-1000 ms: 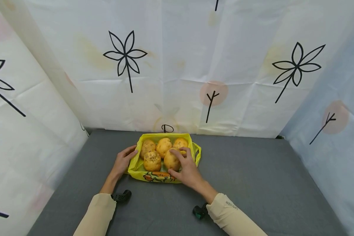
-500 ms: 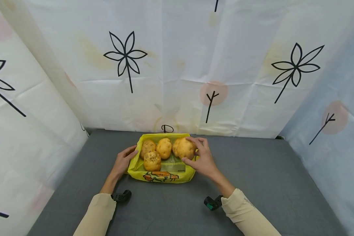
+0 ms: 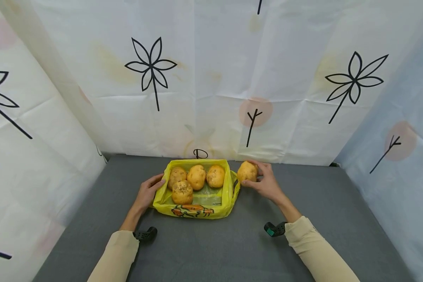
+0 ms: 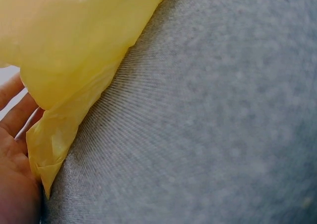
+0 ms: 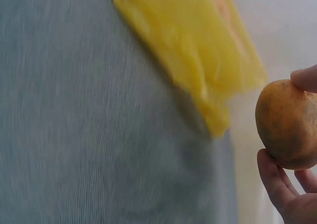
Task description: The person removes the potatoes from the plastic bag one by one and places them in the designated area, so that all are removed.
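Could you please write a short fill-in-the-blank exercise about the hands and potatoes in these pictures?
1. The right hand grips a potato, while ____ other potatoes lie inside the bag.
2. The bag's main colour is ____.
3. In the head view, the left hand touches the bag's ____ side.

Missing words: four; yellow; left.

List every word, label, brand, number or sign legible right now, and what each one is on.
No text can be read with certainty.
Yellow bag: the orange-and-black print on its front shows no legible words; a small dark mark inside is too small to read.
Right sleeve: any marking near the cuff is too faint to read.
Backdrop: line drawings of plants, no lettering I can make out.
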{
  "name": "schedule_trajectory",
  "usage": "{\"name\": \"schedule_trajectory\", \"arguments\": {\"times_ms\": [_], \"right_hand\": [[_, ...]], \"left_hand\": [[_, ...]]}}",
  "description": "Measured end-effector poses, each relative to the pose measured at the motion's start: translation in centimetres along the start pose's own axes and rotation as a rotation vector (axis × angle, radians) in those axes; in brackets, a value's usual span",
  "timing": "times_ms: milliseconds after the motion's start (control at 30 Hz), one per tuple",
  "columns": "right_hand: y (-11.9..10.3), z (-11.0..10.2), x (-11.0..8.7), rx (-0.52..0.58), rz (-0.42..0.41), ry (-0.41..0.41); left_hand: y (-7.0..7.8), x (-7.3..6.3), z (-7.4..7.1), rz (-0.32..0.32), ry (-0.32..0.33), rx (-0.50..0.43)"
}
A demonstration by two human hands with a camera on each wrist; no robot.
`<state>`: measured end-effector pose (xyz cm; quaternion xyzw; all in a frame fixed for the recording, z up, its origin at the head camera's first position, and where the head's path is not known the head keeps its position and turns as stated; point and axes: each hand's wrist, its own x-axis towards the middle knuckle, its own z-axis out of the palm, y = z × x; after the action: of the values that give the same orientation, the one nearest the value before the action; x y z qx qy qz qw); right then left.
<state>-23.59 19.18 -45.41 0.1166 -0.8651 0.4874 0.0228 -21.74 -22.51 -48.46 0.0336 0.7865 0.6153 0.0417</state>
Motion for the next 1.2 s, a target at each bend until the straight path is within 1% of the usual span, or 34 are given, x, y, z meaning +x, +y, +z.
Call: {"name": "schedule_trajectory", "arguments": {"times_ms": [100,200,333,433,567,733,1033,1067,1200], "right_hand": [[1.1,-0.8,0.3,-0.021,0.050,-0.030],[2.2,-1.2,0.5,-0.018,0.073,-0.073],[3.3,-1.7,0.6,-0.013,0.097,-0.119],[3.8,-1.8,0.7,-0.017,0.121,-0.136],[4.1,-2.0,0.8,-0.012,0.131,-0.154],[4.0,-2.2,0.8,-0.001,0.128,-0.167],[4.2,-2.4,0.7,-0.006,0.126,-0.164],[3.6,-2.5,0.5,-0.007,0.123,-0.162],[3.6,-2.8,0.4,-0.023,0.118,-0.160]], "left_hand": [[0.2,-0.1,0.0,0.004,0.004,0.002],[0.4,-0.2,0.1,0.002,0.005,0.002],[0.0,0.0,0.1,0.000,0.006,-0.012],[-1.3,0.6,0.0,0.001,0.011,-0.026],[-3.0,1.3,-0.2,0.001,0.021,-0.031],[-3.6,1.6,-0.3,0.009,0.029,-0.030],[-3.7,1.6,-0.3,0.014,0.031,-0.012],[-3.7,1.6,-0.3,0.014,0.029,-0.011],[-1.5,0.5,0.0,0.002,0.021,-0.015]]}}
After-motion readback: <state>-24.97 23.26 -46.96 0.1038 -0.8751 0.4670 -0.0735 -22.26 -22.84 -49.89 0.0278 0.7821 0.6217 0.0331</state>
